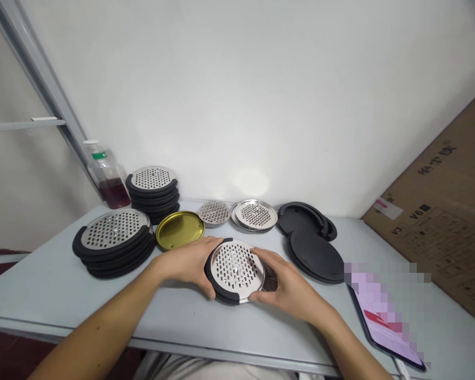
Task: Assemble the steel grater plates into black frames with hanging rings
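A round grater (pixel 236 268) with a shiny perforated metal face and a black rim part lies between my hands, close to the table's front edge. My left hand (pixel 190 265) grips its black left side, thumb at the lower edge and fingers at the top. On the opposite side, the fingertips and thumb of my right hand (pixel 281 282) press against the bare metal edge. The black rim part covers only the left and lower side of the face. Whatever is under the grater is hidden.
Stacks of black-rimmed graters (pixel 113 230) stand at left, near a bottle of dark red liquid (pixel 114 191). Along the wall lie a gold dish (pixel 180 232), a loose grater disc (pixel 214 213), stacked metal discs (pixel 256 215) and black round parts (pixel 314 256). A phone (pixel 374 319) and carton (pixel 431 227) occupy the right.
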### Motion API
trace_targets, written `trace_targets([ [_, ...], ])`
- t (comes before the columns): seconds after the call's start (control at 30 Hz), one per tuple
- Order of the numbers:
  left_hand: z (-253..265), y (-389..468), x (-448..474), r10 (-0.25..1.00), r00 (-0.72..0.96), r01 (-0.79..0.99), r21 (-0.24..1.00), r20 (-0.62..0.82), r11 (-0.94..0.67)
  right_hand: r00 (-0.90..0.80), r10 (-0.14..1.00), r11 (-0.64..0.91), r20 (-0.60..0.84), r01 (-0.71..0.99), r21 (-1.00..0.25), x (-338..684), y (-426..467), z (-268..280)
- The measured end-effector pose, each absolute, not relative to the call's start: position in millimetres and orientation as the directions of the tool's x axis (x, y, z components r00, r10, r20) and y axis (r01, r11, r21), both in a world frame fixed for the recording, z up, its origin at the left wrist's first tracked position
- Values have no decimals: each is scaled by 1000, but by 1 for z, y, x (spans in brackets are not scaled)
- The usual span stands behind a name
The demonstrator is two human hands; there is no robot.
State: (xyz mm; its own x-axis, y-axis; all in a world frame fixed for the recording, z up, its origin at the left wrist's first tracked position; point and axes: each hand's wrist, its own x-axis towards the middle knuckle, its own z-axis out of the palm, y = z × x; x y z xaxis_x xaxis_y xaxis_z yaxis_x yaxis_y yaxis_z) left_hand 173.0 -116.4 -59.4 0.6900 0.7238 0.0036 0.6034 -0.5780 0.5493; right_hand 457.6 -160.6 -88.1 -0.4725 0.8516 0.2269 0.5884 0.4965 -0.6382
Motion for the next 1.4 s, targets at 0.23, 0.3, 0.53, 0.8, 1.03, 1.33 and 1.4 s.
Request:
trace_targets([
  [0.23, -58, -116, 176, 707, 706, 556, 589, 39, -587, -490, 847, 490, 204, 573, -657, 458, -158, -91],
  [0.3, -58, -116, 177, 706, 707, 549, 592, 47, -590, -498, 844, 492, 200, 567, -661, 458, -157, -92],
  [0.53, -58, -117, 178, 730, 682, 574, 594, 34, -564, -494, 845, 489, 206, 555, -673, 457, -156, -93],
  [0.8, -56, -117, 179, 744, 668, 605, 572, 16, -555, -501, 842, 488, 202, 545, -682, 456, -154, -94],
  [1.03, -57, -117, 180, 740, 672, 596, 575, 26, -561, -497, 838, 499, 225, 532, -684, 454, -153, -94],
  [1.33, -59, -121, 171, 715, 696, 611, 571, -59, -548, -497, 857, 457, 136, 611, -647, 455, -161, -95],
  [1.4, -62, -122, 170, 720, 687, 640, 551, -98, -535, -506, 856, 444, 106, 614, -653, 457, -163, -95],
])
